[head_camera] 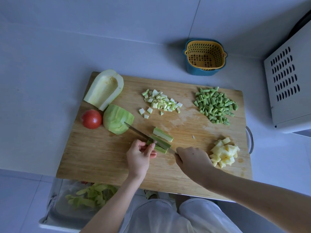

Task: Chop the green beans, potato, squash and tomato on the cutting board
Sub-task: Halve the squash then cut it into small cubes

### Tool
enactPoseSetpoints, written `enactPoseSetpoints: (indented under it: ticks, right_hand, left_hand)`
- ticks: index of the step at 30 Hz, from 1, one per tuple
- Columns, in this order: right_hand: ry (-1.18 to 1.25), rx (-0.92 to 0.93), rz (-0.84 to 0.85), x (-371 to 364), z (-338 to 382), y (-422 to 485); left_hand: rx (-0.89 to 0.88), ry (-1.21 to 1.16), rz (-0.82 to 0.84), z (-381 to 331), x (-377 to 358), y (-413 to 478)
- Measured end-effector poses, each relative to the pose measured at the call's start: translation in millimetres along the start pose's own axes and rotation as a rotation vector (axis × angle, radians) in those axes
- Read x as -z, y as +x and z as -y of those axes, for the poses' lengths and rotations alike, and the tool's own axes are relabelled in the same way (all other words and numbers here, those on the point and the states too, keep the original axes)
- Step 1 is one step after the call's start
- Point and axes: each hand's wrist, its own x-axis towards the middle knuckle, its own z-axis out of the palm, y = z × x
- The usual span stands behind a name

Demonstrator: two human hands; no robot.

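Right hand [191, 158] is closed round the handle of the knife [138, 132]. The blade lies across the squash strips [164, 145]. Left hand [138, 156] pinches the near ends of those strips between curled fingers and thumb, apparently to keep them bundled and the fingertips back from the edge.

The cutting board [104, 162] carries all produce. The hollowed squash half [105, 89] sits at its far left corner, with the peeled squash chunk [118, 121] just nearer. Both are judged parked there awaiting the knife. Finished piles sit away from the working middle:
- the chopped green beans [216, 105], far right
- the diced squash [161, 102], far centre
- the potato cubes [223, 153], just beside the right hand

The tomato [92, 119] is whole and touches the chunk. One loose strip [162, 134] lies just beyond the blade.
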Motion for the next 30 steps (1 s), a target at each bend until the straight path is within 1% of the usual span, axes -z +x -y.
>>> enactPoseSetpoints:
  ticks: [5, 9, 12, 15, 18, 20, 24, 26, 27, 28, 30]
  right_hand:
    - [0.126, 0.043, -0.062, -2.9, -7.8, -6.4]
    - [0.18, 0.066, -0.134, 2.8, -10.9, -18.7]
    - [0.235, 0.079, -0.179, 11.2, -15.1, -28.3]
    - [0.267, 0.106, -0.236, 20.8, -22.1, -35.6]
    - [0.247, 0.166, -0.33, 30.7, -31.5, -40.4]
    - [0.184, 0.217, -0.402, 37.6, -39.5, -41.6]
    - [0.082, 0.26, -0.486, 43.8, -62.4, -38.9]
    - [0.088, 0.303, -0.488, 45.8, -74.0, -38.4]
    - [0.122, 0.326, -0.476, 47.0, -79.2, -38.2]
    - [0.179, 0.339, -0.444, 48.7, -83.9, -37.8]
    - [0.365, 0.309, -0.346, 49.0, -89.1, -35.0]
  left_hand:
    - [-0.003, -0.014, -0.036, -1.1, -2.9, -0.2]
    - [0.01, 0.0, -0.08, -2.1, -4.5, -2.6]
    - [0.086, -0.011, -0.077, -6.4, -4.1, -3.9]
    - [0.227, -0.017, -0.06, -13.7, -2.6, -4.9]
    - [0.361, 0.061, -0.019, -25.9, -7.9, -7.1]
    - [0.421, 0.124, -0.012, -37.7, -15.7, -4.3]
    - [0.448, 0.328, 0.031, -54.8, -30.2, 11.3]
    - [0.442, 0.375, 0.04, -58.8, -33.2, 13.6]
    - [0.44, 0.358, 0.009, -62.0, -33.9, 12.5]
    - [0.421, 0.358, -0.066, -63.2, -34.3, 10.8]
    - [0.265, 0.449, -0.276, -66.6, -31.8, 6.0]
